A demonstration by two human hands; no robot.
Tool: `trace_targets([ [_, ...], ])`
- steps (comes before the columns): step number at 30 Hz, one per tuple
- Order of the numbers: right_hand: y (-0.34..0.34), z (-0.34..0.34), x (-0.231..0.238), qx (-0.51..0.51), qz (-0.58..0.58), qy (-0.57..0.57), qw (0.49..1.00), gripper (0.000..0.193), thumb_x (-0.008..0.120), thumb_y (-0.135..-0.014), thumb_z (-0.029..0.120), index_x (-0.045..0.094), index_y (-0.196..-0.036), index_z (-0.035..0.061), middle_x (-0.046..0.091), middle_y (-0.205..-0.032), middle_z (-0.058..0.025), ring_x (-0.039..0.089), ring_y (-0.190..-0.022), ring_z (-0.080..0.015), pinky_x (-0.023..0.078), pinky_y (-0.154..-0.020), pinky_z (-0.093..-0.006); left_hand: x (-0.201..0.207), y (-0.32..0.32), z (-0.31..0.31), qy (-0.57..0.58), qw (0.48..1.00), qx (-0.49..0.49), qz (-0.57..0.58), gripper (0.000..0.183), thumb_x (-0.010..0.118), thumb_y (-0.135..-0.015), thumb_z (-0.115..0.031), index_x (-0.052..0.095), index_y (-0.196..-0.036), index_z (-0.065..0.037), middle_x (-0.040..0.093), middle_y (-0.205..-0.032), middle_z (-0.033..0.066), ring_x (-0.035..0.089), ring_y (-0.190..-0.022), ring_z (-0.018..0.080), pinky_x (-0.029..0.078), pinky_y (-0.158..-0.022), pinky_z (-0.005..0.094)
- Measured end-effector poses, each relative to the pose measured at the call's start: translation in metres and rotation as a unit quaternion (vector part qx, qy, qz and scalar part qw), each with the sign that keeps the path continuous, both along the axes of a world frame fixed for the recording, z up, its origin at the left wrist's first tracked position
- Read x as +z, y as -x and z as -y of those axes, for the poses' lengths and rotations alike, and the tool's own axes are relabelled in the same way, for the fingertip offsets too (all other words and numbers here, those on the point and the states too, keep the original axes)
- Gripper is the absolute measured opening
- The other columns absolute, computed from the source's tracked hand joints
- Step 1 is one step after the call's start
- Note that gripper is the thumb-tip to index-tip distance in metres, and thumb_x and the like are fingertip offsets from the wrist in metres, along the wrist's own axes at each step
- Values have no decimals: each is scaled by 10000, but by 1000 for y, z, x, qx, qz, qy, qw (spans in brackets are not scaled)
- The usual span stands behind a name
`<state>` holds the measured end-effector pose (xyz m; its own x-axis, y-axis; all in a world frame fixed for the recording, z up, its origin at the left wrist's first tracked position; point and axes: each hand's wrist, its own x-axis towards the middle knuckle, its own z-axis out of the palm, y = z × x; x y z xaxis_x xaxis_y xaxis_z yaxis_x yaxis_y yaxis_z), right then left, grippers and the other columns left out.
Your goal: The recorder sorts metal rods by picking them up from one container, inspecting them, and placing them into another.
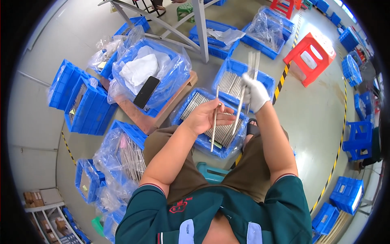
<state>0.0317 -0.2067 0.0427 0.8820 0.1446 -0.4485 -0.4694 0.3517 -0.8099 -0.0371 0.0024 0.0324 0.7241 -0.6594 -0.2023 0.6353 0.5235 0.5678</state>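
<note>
head view: you sit on a low teal stool point(211, 173) with your knees apart, and both hands are up over the blue bin point(203, 142) on the floor between your feet. your left hand point(203, 118), bare, is curled round one thin metal rod point(214, 124), which stands nearly upright in the grip, its lower end hanging over the bin. your right hand point(255, 94), in a white glove, is closed on a few more rods point(248, 81); they fan out above the fist, and one runs down slantwise toward your left palm. neither hand is open.

the bin under your hands is lined with clear plastic and holds a bed of the same rods lying side by side; it looks well filled. just beyond it a second bin point(229, 67) also holds a row of rods. to your left a bagged bin point(128, 152) carries another bundle.

as a judgement: the work is in mid course, rod by rod. plenty of rods are laid down already, and only the few in your hands are out of a bin. how many remain to handle, i cannot tell.

a red stool point(310, 57) stands well apart to the right.
</note>
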Motion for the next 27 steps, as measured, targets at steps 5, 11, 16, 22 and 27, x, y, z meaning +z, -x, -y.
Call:
trace_targets([
  [5,31,-46,13,155,89,154,972,207,617,-844,225,586,-725,58,538,-553,-5,410,-395,-71,306,-359,-229,-8,-7,0,15,1000,-27,7,340,472,-929,-358,560,-824,-47,586,-1087,175,591,-1012,312,481,-875,444],
  [11,32,-48,10,191,61,141,969,228,637,-845,257,600,-755,51,553,-550,-18,507,-466,-87,385,-440,-225,-8,2,6,22,999,-30,26,310,523,-916,-336,567,-857,-36,499,-789,22,435,-613,115,375,-571,253],
  [16,21,-39,-8,149,143,307,929,349,538,-871,357,611,-828,19,580,-588,-61,546,-532,-107,420,-508,-254,-10,-7,3,-26,997,76,4,287,556,-904,-330,589,-838,-52,518,-737,13,501,-632,134,452,-589,296],
  [22,46,-40,12,156,90,219,959,324,517,-902,313,597,-956,4,578,-606,-53,424,-442,-68,306,-400,-205,-26,-29,-18,-54,956,274,-85,273,563,-900,-316,586,-826,-54,537,-708,33,547,-636,188,504,-628,399],
  [27,54,-43,8,196,98,238,946,226,546,-886,252,570,-846,31,583,-594,-42,427,-430,-63,312,-389,-209,-18,-32,-15,-22,941,335,-42,304,565,-897,-334,585,-866,-32,489,-650,22,485,-603,152,473,-599,345],
])
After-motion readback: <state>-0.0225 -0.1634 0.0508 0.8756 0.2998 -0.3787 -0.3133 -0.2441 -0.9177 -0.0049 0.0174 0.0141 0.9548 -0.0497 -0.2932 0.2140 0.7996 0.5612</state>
